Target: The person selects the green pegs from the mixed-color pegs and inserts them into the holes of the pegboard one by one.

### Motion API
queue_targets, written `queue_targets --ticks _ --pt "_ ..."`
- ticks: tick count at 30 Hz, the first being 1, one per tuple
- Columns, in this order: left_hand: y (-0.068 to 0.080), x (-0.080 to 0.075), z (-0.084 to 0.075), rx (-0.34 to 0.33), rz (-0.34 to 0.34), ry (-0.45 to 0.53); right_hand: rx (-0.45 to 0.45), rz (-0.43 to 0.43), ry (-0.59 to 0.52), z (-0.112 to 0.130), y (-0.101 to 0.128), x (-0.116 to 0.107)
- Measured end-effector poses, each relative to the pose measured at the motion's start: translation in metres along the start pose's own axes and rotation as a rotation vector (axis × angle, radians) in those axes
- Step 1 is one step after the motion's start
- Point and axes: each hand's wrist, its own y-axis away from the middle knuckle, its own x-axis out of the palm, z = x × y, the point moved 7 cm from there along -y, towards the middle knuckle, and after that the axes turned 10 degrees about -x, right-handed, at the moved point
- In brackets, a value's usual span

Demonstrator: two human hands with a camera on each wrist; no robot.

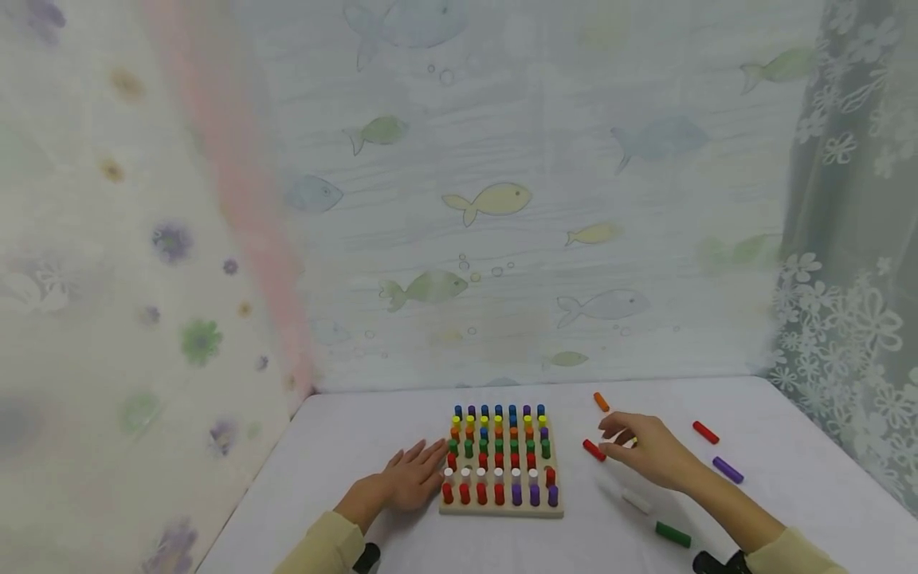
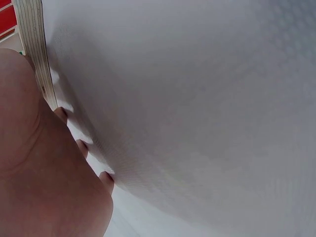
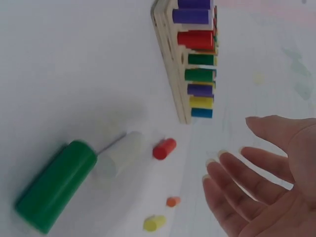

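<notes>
A wooden pegboard [image 1: 502, 513] stands on the white table, filled with rows of coloured pegs; a bare hole shows in its row of red pegs. Against the board's left edge rests my left hand [image 1: 414, 480], fingers straight and flat. My right hand [image 1: 649, 453] hovers to the right of the board with loosely bent fingers, thumb apart, and nothing between them. Just left of its fingertips lies a loose red peg [image 1: 594, 450]. A yellow peg [image 3: 154, 222] is mostly hidden behind that hand in the head view. Beyond it lies an orange peg [image 1: 601, 402].
Nearer me, below the right hand, lie a white peg [image 1: 636, 501] and a green peg [image 1: 673, 534]. Farther right are a second red peg [image 1: 706, 432] and a purple peg [image 1: 727, 469]. Patterned curtains [image 1: 545, 263] hang behind the table and at both sides.
</notes>
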Motion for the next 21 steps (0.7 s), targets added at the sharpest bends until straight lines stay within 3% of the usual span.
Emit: queue_targets --ticks 7,16,21 --pt "0.001 0.002 0.003 0.009 -0.004 0.003 -0.003 0.074 -0.006 -0.015 0.018 -0.003" --pt "0.0 0.001 0.002 -0.008 0.007 -0.013 0.075 0.171 -0.079 -0.04 0.038 -0.005" --pt "0.0 -0.001 0.0 -0.001 0.004 -0.011 0.113 0.24 -0.064 -0.062 0.047 0.0"
